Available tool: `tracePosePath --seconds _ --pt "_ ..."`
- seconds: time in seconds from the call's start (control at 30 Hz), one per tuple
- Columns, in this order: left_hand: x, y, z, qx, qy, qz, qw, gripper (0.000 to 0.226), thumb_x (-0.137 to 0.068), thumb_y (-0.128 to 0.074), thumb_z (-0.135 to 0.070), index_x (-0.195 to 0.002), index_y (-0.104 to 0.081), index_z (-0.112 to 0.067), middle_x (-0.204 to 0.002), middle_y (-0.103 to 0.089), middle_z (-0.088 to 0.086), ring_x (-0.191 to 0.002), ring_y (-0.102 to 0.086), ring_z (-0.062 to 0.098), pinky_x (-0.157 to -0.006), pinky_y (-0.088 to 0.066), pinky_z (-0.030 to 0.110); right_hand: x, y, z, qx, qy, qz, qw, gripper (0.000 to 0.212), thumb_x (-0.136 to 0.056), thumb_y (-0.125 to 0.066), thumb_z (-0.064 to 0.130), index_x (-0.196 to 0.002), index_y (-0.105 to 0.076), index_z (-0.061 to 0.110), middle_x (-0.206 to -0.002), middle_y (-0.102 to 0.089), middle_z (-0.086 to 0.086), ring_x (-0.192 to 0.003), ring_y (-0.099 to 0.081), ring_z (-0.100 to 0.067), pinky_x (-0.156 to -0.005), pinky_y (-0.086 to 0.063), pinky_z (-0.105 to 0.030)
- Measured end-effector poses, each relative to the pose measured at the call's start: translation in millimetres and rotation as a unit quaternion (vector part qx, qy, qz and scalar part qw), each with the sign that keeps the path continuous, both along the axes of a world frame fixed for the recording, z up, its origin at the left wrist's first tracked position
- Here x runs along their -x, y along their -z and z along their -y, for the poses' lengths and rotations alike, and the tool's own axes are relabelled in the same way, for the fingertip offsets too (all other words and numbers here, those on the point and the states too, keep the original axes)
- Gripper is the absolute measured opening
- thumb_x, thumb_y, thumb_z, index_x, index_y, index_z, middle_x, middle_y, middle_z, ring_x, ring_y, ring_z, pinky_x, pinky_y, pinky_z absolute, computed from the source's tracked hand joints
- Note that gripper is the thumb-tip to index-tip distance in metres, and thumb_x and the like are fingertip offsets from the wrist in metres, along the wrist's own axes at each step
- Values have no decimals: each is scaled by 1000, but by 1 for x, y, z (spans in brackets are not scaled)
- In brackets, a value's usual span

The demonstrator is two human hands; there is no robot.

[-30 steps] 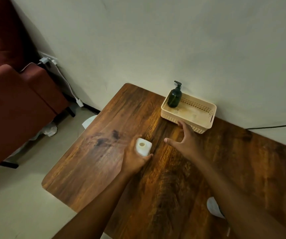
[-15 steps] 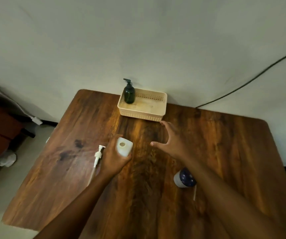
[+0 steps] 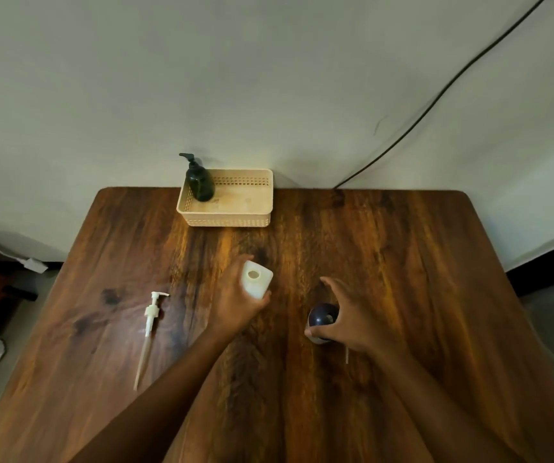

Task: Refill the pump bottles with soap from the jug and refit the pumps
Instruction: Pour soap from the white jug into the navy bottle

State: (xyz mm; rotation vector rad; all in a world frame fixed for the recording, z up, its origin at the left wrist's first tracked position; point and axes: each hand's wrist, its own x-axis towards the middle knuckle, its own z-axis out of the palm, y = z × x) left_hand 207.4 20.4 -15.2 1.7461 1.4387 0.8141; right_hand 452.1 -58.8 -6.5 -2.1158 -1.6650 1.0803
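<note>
Soap bottle (image 3: 257, 283), the white one with no pump, stands upright on the desk (image 3: 402, 262) with the left hand (image 3: 235, 304) wrapped around its side, gripping it. Its open mouth points straight up, and its long way runs up and down. Half a second ago the right hand (image 3: 352, 319) was spread open in the air, just past the white bottle. Now it has dropped back and closed on the dark round bottle (image 3: 322, 320), which sits right of the left hand and a little closer to the person. That bottle's small open mouth points up too. So both hands now hold an open bottle, and I think they are being steadied or set close together, ready for soap. No jug shows in the view, so pouring has not started. A white pump (image 3: 152, 317) lies flat on the desk, well to the left of the left hand. Its head points away from the person and its long thin tube points back toward them. Far past both hands, a green bottle (image 3: 199, 183) with its pump on stands in the left corner of a tan basket (image 3: 235, 220) by the wall.
</note>
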Motion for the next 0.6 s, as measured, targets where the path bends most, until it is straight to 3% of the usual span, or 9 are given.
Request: tracePosePath --seconds 0.17,0.43,0.6 --pt "-8 11 2 10 18 -23 1000 83 -71 -93 -24 -141 -50 -16 -128 -61 3 -116 -60 16 -90 -52 25 -3 36 20 2 29 -68 997 123 -46 -88 68 -149 -27 45 -157 -36 6 -141 -39 -18 -112 -43 -46" --pt "-11 15 5 20 11 -15 1000 84 -70 -94 -23 -140 -48 -21 -124 -57 -4 -111 -58 11 -86 -55 24 1 66 27 -37 64 -106 992 104 -55 -97 42 -141 -39 39 -138 -50 9 -125 -53 -14 -103 -52 -36" --pt "-5 8 3 34 -8 -13 999 87 -67 -96 -20 -138 -45 -16 -123 -56 -1 -108 -57 11 -74 -47 7 6 71 23 -71 88 -94 989 90 -58 -95 38 -129 -41 43 -128 -55 11 -116 -58 -14 -93 -58 -33"
